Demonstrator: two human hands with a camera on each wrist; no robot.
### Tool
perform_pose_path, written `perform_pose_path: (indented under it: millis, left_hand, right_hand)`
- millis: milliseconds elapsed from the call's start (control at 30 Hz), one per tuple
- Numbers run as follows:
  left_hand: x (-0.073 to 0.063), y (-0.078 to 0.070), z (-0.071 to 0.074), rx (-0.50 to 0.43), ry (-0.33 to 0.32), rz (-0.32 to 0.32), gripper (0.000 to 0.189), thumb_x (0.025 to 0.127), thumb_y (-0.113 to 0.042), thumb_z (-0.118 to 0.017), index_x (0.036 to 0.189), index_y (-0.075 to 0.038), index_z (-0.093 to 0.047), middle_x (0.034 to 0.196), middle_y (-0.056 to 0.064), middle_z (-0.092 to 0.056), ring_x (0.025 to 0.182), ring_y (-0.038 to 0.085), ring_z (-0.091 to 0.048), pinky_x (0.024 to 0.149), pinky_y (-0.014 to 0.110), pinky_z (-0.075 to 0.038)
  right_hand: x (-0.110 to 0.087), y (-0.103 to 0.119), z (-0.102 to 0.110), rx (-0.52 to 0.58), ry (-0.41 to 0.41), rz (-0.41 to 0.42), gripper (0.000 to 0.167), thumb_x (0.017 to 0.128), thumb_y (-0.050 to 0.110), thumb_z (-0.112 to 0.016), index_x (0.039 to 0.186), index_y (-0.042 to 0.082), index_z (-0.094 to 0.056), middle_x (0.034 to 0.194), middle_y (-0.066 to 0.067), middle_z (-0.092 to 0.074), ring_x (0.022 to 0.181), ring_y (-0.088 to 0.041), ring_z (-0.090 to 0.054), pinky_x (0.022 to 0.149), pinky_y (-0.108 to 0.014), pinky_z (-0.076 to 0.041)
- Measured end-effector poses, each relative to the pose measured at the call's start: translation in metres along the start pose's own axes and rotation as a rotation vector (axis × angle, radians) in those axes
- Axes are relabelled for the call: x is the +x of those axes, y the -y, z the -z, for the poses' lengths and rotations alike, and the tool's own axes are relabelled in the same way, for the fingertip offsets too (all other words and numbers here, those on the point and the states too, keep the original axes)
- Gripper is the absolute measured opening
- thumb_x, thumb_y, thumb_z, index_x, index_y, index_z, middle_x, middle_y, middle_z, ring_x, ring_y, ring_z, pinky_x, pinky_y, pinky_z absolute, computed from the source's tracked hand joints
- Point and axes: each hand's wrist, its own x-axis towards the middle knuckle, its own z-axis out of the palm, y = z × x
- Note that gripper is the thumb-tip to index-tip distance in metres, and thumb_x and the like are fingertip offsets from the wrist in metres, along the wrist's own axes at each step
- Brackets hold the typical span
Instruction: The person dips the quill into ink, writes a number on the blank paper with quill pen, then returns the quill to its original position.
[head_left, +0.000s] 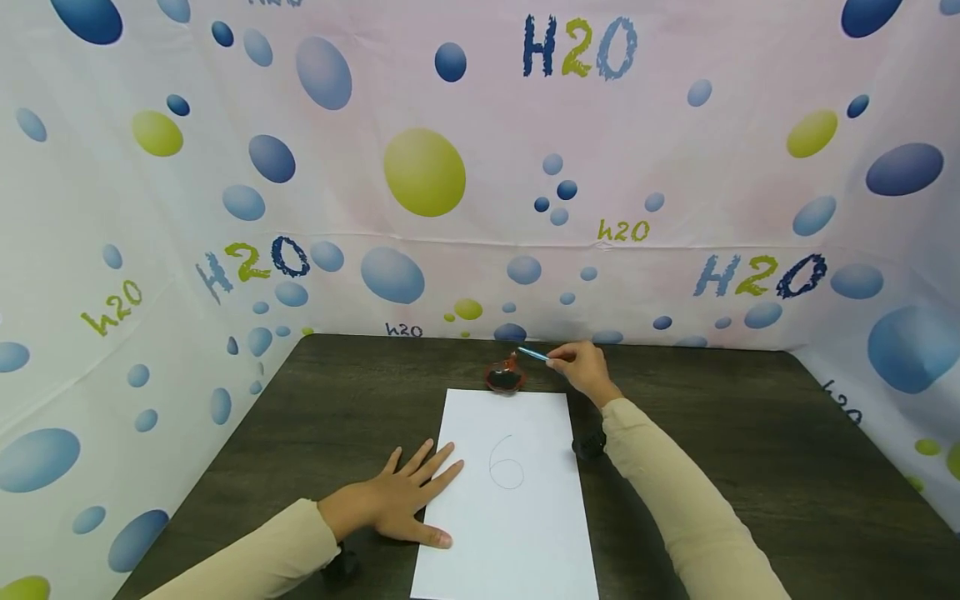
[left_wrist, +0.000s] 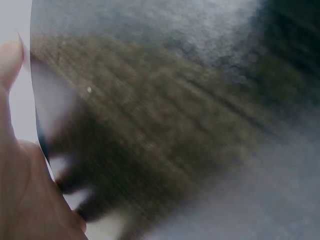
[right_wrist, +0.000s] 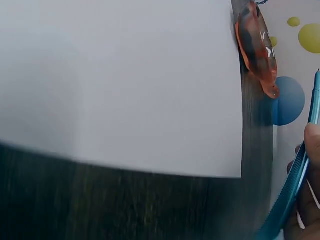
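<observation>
A white sheet of paper [head_left: 517,542] bearing a handwritten 6 lies on the dark table. My left hand [head_left: 401,504] rests with spread fingers on the paper's left edge; part of it shows blurred in the left wrist view. Beyond the sheet's far right corner, my right hand [head_left: 587,372] pinches a blue pen [head_left: 533,354], raised off the paper, its tip pointing left. In the right wrist view the pen [right_wrist: 300,165] lies between the thumb and fingers. Just past the paper's far edge sits a glossy orange and dark object [head_left: 505,377] with a small tab; its kind is unclear.
The dark wooden table [head_left: 712,433] stretches to both sides of the sheet. Behind it and at the sides hangs a white curtain [head_left: 495,117] printed with blue and green dots and H2O lettering. Dark bands [head_left: 588,444] sit under both wrists.
</observation>
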Motion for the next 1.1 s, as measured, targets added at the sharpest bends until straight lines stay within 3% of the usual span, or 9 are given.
perform_pose_path:
  millis: [167, 467, 933, 1100]
  left_hand:
    - [0.000, 0.001, 0.000, -0.001, 0.002, 0.002, 0.096, 0.085, -0.072, -0.047, 0.156, -0.026, -0.002, 0.162, 0.003, 0.009, 0.147, 0.034, 0.008, 0.109, 0.069, -0.001]
    - [0.002, 0.000, 0.000, 0.001, 0.002, 0.006, 0.096, 0.085, -0.073, -0.047, 0.156, -0.026, -0.002, 0.162, 0.003, 0.009, 0.147, 0.034, 0.009, 0.109, 0.069, 0.000]
    - [0.001, -0.001, 0.001, 0.006, 0.004, 0.009, 0.096, 0.085, -0.073, -0.047, 0.156, -0.026, -0.002, 0.162, 0.003, 0.009, 0.147, 0.034, 0.008, 0.109, 0.069, 0.000]
    - [0.000, -0.002, 0.001, 0.013, 0.007, 0.010, 0.096, 0.085, -0.073, -0.047, 0.156, -0.026, -0.003, 0.162, 0.003, 0.008, 0.147, 0.034, 0.008, 0.109, 0.069, -0.001]
  right_hand:
    - [0.002, -0.001, -0.004, 0.020, 0.037, -0.026, 0.016, 0.089, 0.011, -0.070, 0.101, 0.002, -0.075, 0.096, -0.014, -0.072, 0.082, -0.023, -0.065, 0.068, -0.033, -0.053]
    - [0.002, 0.002, -0.010, -0.013, 0.105, 0.022, 0.020, 0.090, 0.000, -0.063, 0.109, 0.001, -0.071, 0.106, -0.017, -0.069, 0.094, -0.029, -0.064, 0.079, -0.041, -0.053]
    - [0.004, 0.000, -0.023, -0.089, -0.008, 0.043, 0.016, 0.089, 0.004, -0.066, 0.102, 0.004, -0.074, 0.096, -0.013, -0.072, 0.087, -0.027, -0.065, 0.078, -0.044, -0.051]
    - [0.003, -0.001, -0.026, -0.092, -0.007, 0.039, 0.014, 0.089, 0.004, -0.067, 0.101, 0.003, -0.074, 0.094, -0.013, -0.072, 0.083, -0.025, -0.065, 0.075, -0.043, -0.050]
